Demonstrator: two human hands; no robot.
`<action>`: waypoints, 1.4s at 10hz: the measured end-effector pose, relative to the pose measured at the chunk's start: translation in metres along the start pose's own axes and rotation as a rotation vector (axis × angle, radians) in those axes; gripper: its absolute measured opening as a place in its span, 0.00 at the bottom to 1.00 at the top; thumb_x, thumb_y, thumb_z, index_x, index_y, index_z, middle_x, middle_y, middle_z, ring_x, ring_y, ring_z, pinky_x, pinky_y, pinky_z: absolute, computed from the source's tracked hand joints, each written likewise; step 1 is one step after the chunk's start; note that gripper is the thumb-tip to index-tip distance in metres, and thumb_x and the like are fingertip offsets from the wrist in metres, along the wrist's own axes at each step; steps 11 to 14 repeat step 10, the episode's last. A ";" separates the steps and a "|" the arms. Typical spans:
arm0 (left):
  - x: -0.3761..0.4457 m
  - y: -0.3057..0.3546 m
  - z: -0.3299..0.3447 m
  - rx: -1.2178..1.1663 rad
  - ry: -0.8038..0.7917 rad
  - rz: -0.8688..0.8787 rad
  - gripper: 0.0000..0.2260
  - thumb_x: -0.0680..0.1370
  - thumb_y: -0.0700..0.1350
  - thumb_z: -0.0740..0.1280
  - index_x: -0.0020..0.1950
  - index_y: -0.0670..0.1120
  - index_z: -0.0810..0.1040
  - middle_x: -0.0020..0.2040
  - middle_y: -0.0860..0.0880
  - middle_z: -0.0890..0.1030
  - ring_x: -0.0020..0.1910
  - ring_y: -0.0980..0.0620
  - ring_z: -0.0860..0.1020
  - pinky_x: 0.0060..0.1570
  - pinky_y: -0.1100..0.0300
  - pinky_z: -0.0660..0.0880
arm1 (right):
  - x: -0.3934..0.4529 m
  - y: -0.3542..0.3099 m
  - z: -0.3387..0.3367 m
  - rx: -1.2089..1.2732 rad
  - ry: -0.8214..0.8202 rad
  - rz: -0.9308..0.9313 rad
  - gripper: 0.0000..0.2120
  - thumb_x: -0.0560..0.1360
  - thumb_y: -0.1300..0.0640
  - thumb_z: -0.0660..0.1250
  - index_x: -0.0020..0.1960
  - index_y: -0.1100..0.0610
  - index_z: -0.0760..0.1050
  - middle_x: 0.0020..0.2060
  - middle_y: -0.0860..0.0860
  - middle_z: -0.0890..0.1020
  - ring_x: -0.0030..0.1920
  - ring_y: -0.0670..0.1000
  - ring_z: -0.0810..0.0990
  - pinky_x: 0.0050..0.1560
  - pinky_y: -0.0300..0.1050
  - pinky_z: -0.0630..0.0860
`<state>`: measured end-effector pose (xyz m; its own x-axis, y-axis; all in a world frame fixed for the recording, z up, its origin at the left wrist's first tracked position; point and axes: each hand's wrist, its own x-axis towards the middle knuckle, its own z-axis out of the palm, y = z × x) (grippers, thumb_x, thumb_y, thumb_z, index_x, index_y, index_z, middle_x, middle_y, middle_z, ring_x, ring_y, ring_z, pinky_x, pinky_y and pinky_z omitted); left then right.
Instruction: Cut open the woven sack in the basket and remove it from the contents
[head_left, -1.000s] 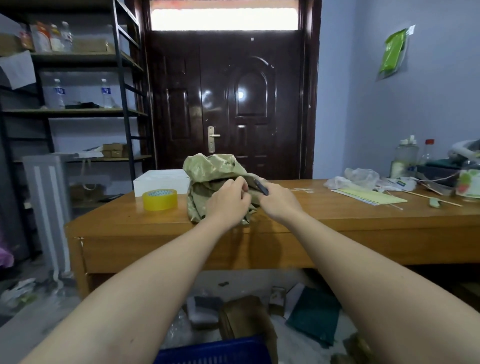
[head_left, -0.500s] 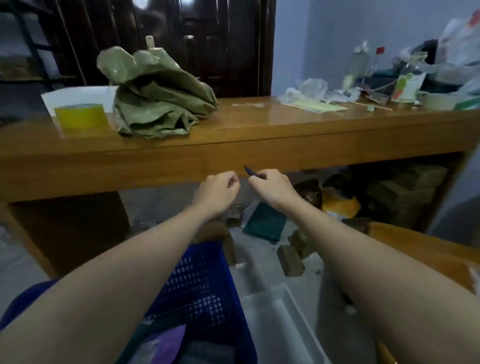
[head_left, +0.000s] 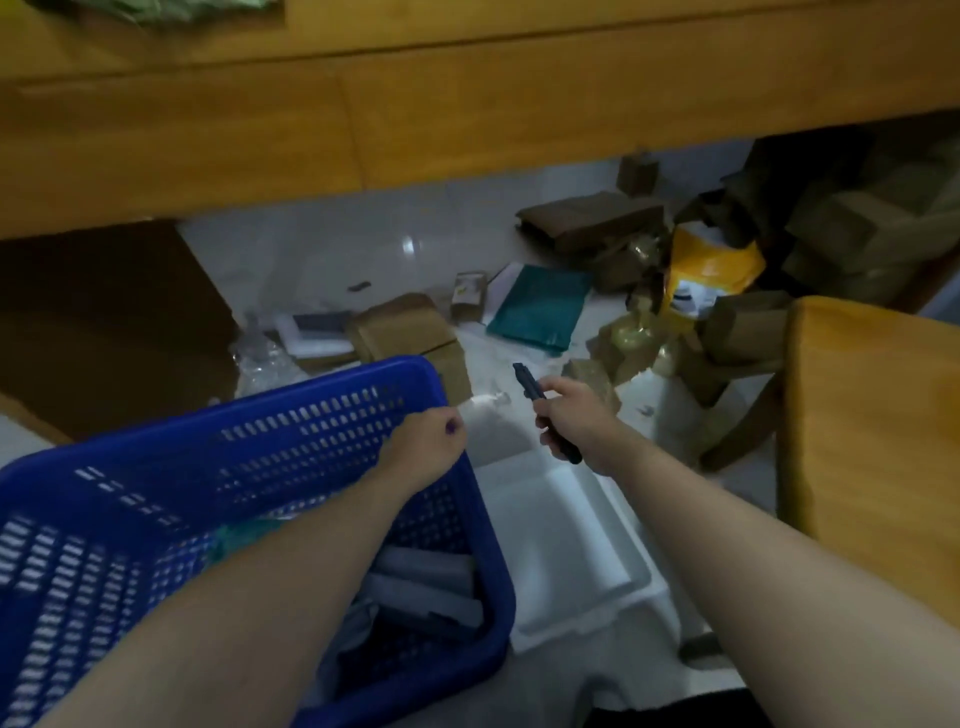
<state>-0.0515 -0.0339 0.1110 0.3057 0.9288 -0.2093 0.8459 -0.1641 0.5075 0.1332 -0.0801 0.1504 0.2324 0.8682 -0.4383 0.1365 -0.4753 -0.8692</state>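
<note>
Task looks nearly done, judging by layout: green woven sack (head_left: 150, 6) lies up on the wooden surface (head_left: 363, 93), far above & beyond both hands, only a sliver in view at the top edge. Contents – pale wrapped pkgs (head_left: 426, 577) – sit bare in the blue basket (head_left: 218, 467), under the left forearm. Left hand (head_left: 423, 441) hovers over the basket's far right corner, fingers curled into a loose fist, holding nothing visible. Right hand (head_left: 569, 423), just right of it, grips a dark cutter (head_left: 540, 410), tip pointing away. What's left: prob. just stowing the cutter. Room: white foam tray (head_left: 566, 561) below the right hand, wooden stool (head_left: 872, 415) close on its right, boxes on the floor ahead; surface edge overhangs.
</note>
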 end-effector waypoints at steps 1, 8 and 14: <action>0.005 -0.018 0.025 0.051 0.047 0.068 0.06 0.79 0.48 0.63 0.47 0.50 0.79 0.45 0.49 0.79 0.45 0.48 0.78 0.44 0.49 0.78 | 0.017 0.021 0.007 0.020 0.004 0.080 0.12 0.77 0.67 0.56 0.52 0.57 0.75 0.31 0.54 0.72 0.25 0.50 0.69 0.25 0.39 0.62; 0.083 -0.005 0.079 0.811 -0.159 0.217 0.13 0.77 0.49 0.62 0.57 0.56 0.81 0.64 0.54 0.76 0.72 0.48 0.62 0.71 0.36 0.41 | 0.093 0.134 0.045 0.010 0.015 0.400 0.09 0.76 0.70 0.59 0.38 0.62 0.69 0.31 0.58 0.76 0.30 0.54 0.78 0.28 0.40 0.64; 0.084 0.003 0.076 0.864 -0.266 0.316 0.14 0.79 0.52 0.58 0.62 0.60 0.77 0.60 0.54 0.78 0.66 0.49 0.68 0.69 0.47 0.54 | 0.107 0.147 0.053 -0.088 0.029 0.391 0.04 0.76 0.66 0.62 0.45 0.60 0.73 0.46 0.58 0.76 0.46 0.55 0.74 0.45 0.46 0.69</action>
